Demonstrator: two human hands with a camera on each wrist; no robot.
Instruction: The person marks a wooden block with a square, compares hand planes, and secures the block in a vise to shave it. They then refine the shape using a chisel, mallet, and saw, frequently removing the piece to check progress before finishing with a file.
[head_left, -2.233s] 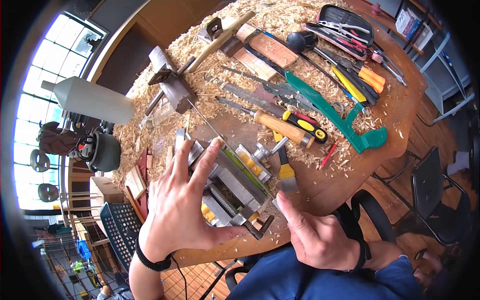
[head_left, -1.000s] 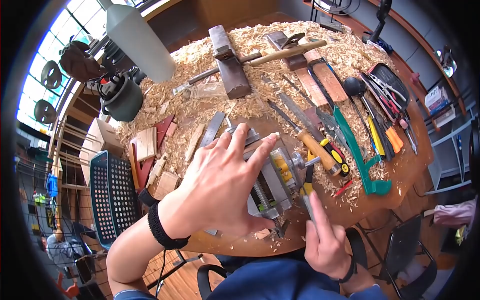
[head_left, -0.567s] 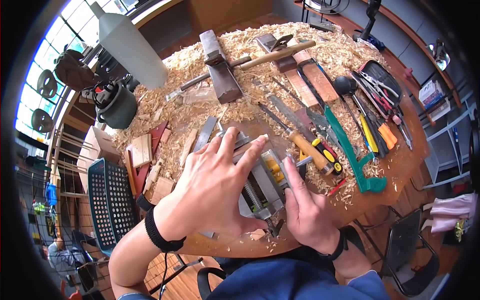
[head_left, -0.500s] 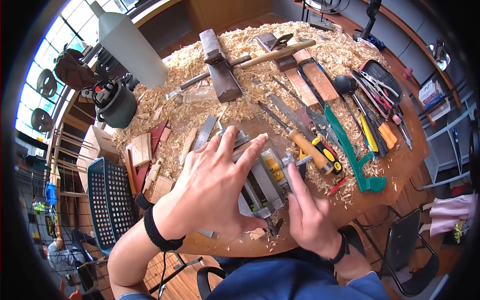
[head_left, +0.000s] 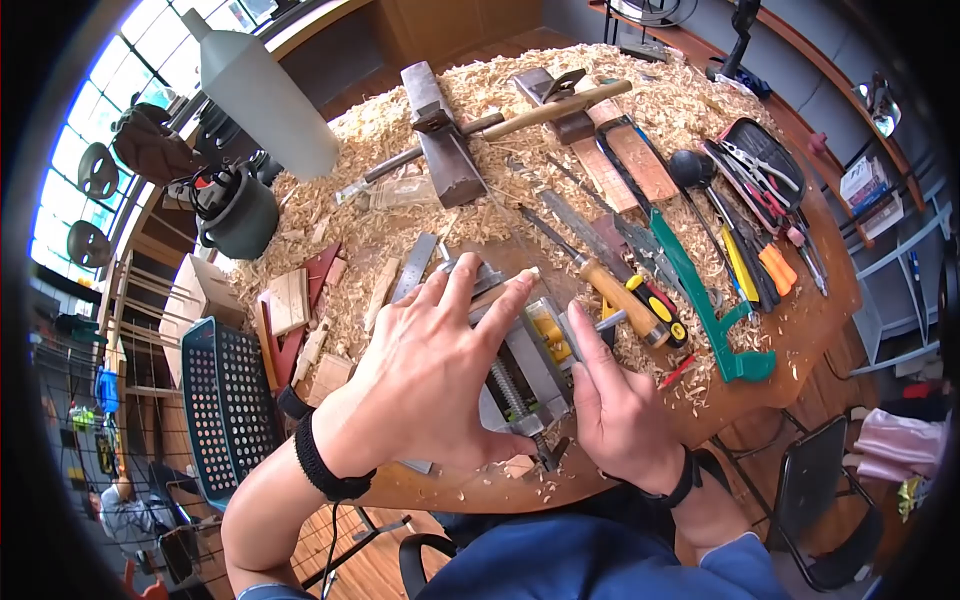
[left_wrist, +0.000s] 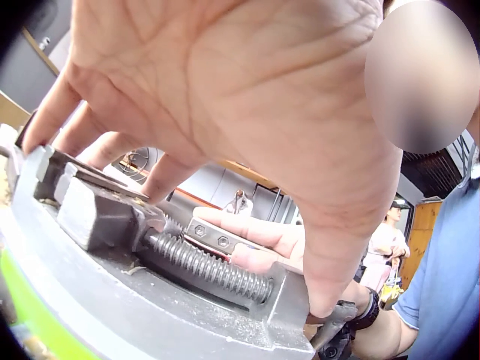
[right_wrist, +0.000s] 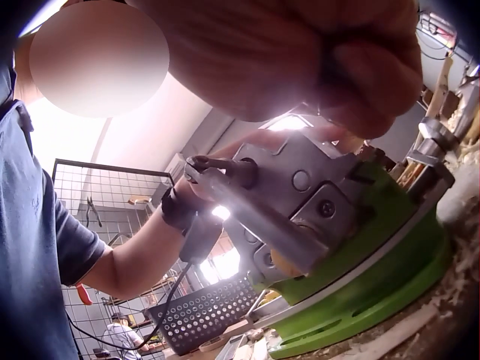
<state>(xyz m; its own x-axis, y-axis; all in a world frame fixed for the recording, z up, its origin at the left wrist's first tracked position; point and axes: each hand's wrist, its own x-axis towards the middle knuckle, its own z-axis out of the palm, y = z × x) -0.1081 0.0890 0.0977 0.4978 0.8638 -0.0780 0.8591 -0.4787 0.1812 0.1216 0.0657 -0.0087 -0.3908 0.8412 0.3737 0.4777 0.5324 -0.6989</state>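
Note:
A grey metal vise point(head_left: 545, 375) with a green base point(right_wrist: 375, 281) stands near the table's front edge. My left hand point(head_left: 420, 365) spans its top with spread fingers. In the left wrist view those fingertips press on the vise's far end, above its threaded screw point(left_wrist: 214, 266), while the thumb reaches the near end. Right beside the vise, my right hand point(head_left: 625, 425) grips a thin flat metal strip, like a file point(head_left: 566, 342), with the index finger laid along it. Much of the strip is hidden by the hands, and I cannot tell its exact kind.
Wooden-handled tool point(head_left: 625, 300), green-handled saw point(head_left: 700, 300) and orange-handled tool point(head_left: 777, 268) lie to the right. Two hand planes point(head_left: 440, 150) sit among wood shavings behind. A white bottle point(head_left: 265, 105) stands back left, a perforated basket point(head_left: 230, 400) at left.
The view has swung since the first frame. My right hand drew back toward me with the strip, then slid forward along the vise, back a little, and forward again. My left hand stays on the vise.

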